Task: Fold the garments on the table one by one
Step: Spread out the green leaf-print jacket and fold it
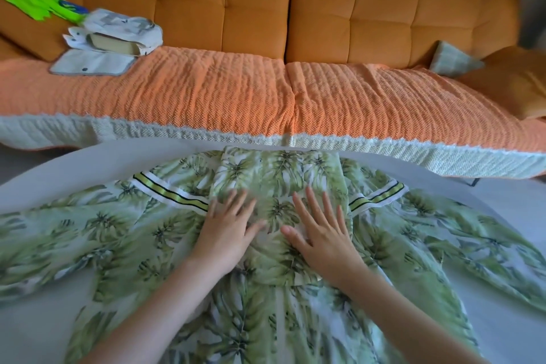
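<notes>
Behind, an orange sofa (pixel 384 9) is filling the background. Nearer, a pale counter (pixel 53 165) is carrying the green leaf-print garment (pixel 103 233), lying spread out. The left hand (pixel 227 233) and right hand (pixel 322 233) are pressing its folded middle, fingers straight, slightly apart.

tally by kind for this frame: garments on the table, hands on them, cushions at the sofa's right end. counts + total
Garments on the table, the leaf-print garment: 1
Hands flat on it, left hand and right hand: 2
Cushions at the right end of the sofa, plaid cushion and orange cushion: 2
Total: 5
</notes>
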`<move>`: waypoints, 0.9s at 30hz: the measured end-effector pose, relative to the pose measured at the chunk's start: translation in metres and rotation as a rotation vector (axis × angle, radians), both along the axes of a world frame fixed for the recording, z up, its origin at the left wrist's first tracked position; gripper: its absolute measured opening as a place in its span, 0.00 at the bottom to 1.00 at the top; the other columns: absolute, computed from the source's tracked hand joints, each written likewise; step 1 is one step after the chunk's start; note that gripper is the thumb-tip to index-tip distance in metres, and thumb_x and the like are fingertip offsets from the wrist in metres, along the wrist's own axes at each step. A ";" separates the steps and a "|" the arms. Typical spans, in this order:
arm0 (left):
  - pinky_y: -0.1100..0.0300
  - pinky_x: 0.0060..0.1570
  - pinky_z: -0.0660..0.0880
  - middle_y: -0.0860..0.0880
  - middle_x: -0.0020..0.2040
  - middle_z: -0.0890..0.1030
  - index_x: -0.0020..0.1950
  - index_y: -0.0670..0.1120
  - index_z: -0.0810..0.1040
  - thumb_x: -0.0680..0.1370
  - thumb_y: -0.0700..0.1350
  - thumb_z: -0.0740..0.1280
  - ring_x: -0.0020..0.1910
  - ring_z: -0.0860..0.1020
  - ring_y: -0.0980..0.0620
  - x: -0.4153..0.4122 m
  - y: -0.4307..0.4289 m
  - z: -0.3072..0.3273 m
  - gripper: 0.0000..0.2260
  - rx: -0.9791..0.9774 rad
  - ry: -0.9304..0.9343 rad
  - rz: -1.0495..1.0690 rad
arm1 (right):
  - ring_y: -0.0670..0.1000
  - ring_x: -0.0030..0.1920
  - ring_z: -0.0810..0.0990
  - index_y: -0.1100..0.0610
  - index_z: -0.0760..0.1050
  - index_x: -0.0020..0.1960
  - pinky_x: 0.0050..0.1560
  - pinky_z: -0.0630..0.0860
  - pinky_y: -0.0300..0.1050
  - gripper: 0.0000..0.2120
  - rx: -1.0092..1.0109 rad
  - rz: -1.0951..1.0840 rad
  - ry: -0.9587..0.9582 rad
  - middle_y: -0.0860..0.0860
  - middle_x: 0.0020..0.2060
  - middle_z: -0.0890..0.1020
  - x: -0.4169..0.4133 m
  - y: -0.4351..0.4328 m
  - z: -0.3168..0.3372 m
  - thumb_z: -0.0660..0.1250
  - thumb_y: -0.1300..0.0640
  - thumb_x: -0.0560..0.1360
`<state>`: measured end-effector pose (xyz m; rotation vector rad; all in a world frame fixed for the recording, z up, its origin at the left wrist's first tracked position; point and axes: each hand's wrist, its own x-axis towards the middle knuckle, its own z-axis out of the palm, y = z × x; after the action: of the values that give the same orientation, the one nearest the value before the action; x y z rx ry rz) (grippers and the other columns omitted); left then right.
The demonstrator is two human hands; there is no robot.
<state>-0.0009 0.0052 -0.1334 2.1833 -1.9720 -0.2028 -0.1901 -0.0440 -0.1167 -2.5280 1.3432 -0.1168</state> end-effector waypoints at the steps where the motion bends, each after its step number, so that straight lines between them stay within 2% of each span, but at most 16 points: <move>1: 0.53 0.73 0.35 0.54 0.77 0.44 0.77 0.54 0.48 0.68 0.66 0.26 0.75 0.38 0.53 -0.002 0.002 0.008 0.40 -0.070 0.025 0.016 | 0.48 0.70 0.23 0.40 0.32 0.73 0.70 0.26 0.53 0.35 -0.025 0.017 -0.026 0.40 0.70 0.28 0.000 0.006 0.007 0.35 0.29 0.70; 3: 0.55 0.71 0.33 0.57 0.76 0.41 0.76 0.57 0.46 0.70 0.64 0.27 0.75 0.35 0.54 -0.011 0.012 0.014 0.35 -0.129 0.055 0.018 | 0.48 0.70 0.22 0.39 0.32 0.73 0.70 0.26 0.53 0.35 -0.030 0.060 -0.014 0.39 0.70 0.27 0.000 0.021 0.011 0.34 0.29 0.70; 5: 0.53 0.70 0.30 0.58 0.73 0.33 0.74 0.62 0.37 0.70 0.64 0.26 0.73 0.31 0.53 -0.020 0.028 0.006 0.31 -0.077 0.077 -0.009 | 0.51 0.70 0.23 0.39 0.31 0.73 0.72 0.29 0.58 0.34 0.007 0.100 0.075 0.39 0.71 0.29 -0.003 0.035 0.002 0.35 0.29 0.71; 7: 0.53 0.72 0.31 0.56 0.73 0.30 0.72 0.63 0.31 0.73 0.63 0.25 0.74 0.33 0.50 -0.023 0.038 -0.014 0.26 -0.019 0.016 -0.025 | 0.53 0.70 0.23 0.38 0.30 0.72 0.72 0.32 0.60 0.33 0.032 0.104 0.131 0.39 0.72 0.30 -0.007 0.042 -0.012 0.36 0.29 0.72; 9: 0.52 0.72 0.38 0.53 0.76 0.40 0.75 0.59 0.38 0.79 0.61 0.31 0.76 0.46 0.45 -0.022 0.041 -0.021 0.24 -0.020 -0.046 -0.005 | 0.53 0.71 0.24 0.38 0.30 0.72 0.72 0.32 0.61 0.32 0.063 0.091 0.127 0.39 0.72 0.30 -0.008 0.041 -0.015 0.37 0.30 0.73; 10: 0.52 0.72 0.37 0.53 0.76 0.41 0.76 0.58 0.40 0.79 0.61 0.32 0.76 0.46 0.45 -0.022 0.040 -0.019 0.25 -0.021 -0.043 0.004 | 0.53 0.71 0.25 0.38 0.30 0.72 0.72 0.32 0.61 0.32 0.086 0.090 0.106 0.39 0.72 0.30 -0.007 0.038 -0.010 0.38 0.30 0.73; 12: 0.53 0.71 0.31 0.53 0.76 0.37 0.76 0.58 0.39 0.73 0.63 0.27 0.75 0.37 0.49 -0.024 0.036 -0.012 0.31 -0.059 0.029 0.016 | 0.53 0.71 0.25 0.39 0.31 0.73 0.71 0.29 0.59 0.32 0.094 0.076 0.023 0.42 0.71 0.28 -0.001 0.023 0.007 0.36 0.31 0.73; 15: 0.54 0.70 0.32 0.54 0.75 0.39 0.76 0.57 0.42 0.71 0.64 0.26 0.74 0.35 0.52 -0.035 0.021 0.015 0.34 -0.154 0.088 0.042 | 0.53 0.71 0.26 0.41 0.34 0.74 0.69 0.28 0.60 0.33 -0.010 0.017 -0.060 0.44 0.72 0.30 0.018 -0.026 0.034 0.37 0.32 0.73; 19: 0.42 0.70 0.31 0.55 0.73 0.34 0.74 0.62 0.39 0.74 0.68 0.33 0.74 0.33 0.48 -0.067 0.009 0.007 0.29 -0.040 0.046 -0.010 | 0.59 0.71 0.27 0.40 0.35 0.75 0.66 0.30 0.70 0.32 0.019 -0.023 0.021 0.45 0.73 0.32 0.057 -0.083 0.030 0.40 0.31 0.75; 20: 0.38 0.69 0.32 0.54 0.75 0.36 0.74 0.64 0.40 0.75 0.68 0.36 0.74 0.35 0.45 -0.069 0.007 -0.004 0.28 -0.026 0.014 -0.022 | 0.60 0.71 0.27 0.39 0.34 0.74 0.65 0.31 0.73 0.33 0.026 -0.023 0.058 0.45 0.73 0.32 0.066 -0.092 0.025 0.39 0.29 0.73; 21: 0.35 0.69 0.37 0.52 0.77 0.43 0.75 0.64 0.46 0.76 0.68 0.39 0.75 0.41 0.41 -0.069 0.007 -0.012 0.27 -0.012 -0.046 -0.036 | 0.61 0.71 0.28 0.38 0.34 0.74 0.64 0.33 0.75 0.35 0.032 -0.021 0.101 0.45 0.73 0.32 0.073 -0.099 0.020 0.38 0.27 0.72; 23: 0.35 0.65 0.49 0.49 0.75 0.61 0.74 0.61 0.59 0.78 0.67 0.44 0.73 0.58 0.38 -0.068 0.009 -0.019 0.26 0.032 -0.075 -0.035 | 0.62 0.72 0.30 0.38 0.34 0.74 0.63 0.36 0.76 0.35 0.061 -0.025 0.179 0.44 0.74 0.32 0.081 -0.104 0.010 0.38 0.26 0.71; 24: 0.35 0.64 0.51 0.49 0.73 0.65 0.73 0.59 0.62 0.79 0.67 0.44 0.72 0.61 0.38 -0.069 0.008 -0.021 0.26 0.022 -0.072 -0.042 | 0.62 0.72 0.30 0.38 0.34 0.74 0.63 0.36 0.75 0.35 0.078 -0.030 0.203 0.45 0.74 0.32 0.082 -0.104 0.004 0.39 0.27 0.72; 25: 0.36 0.64 0.51 0.49 0.73 0.66 0.72 0.58 0.63 0.79 0.66 0.43 0.72 0.62 0.39 -0.069 0.009 -0.023 0.26 0.013 -0.063 -0.051 | 0.62 0.72 0.30 0.40 0.33 0.74 0.63 0.34 0.71 0.35 0.086 -0.035 0.213 0.46 0.74 0.32 0.082 -0.102 -0.001 0.40 0.28 0.73; 27: 0.37 0.66 0.47 0.50 0.75 0.61 0.73 0.59 0.60 0.78 0.67 0.38 0.74 0.56 0.40 -0.069 0.009 -0.019 0.29 -0.012 -0.010 -0.039 | 0.63 0.72 0.29 0.42 0.33 0.75 0.60 0.28 0.64 0.35 0.072 -0.039 0.208 0.48 0.74 0.33 0.082 -0.101 -0.009 0.40 0.30 0.74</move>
<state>-0.0701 0.0145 -0.1520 2.1438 -2.0179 -0.1854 -0.1085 -0.1447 -0.1262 -2.5095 1.4451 0.1885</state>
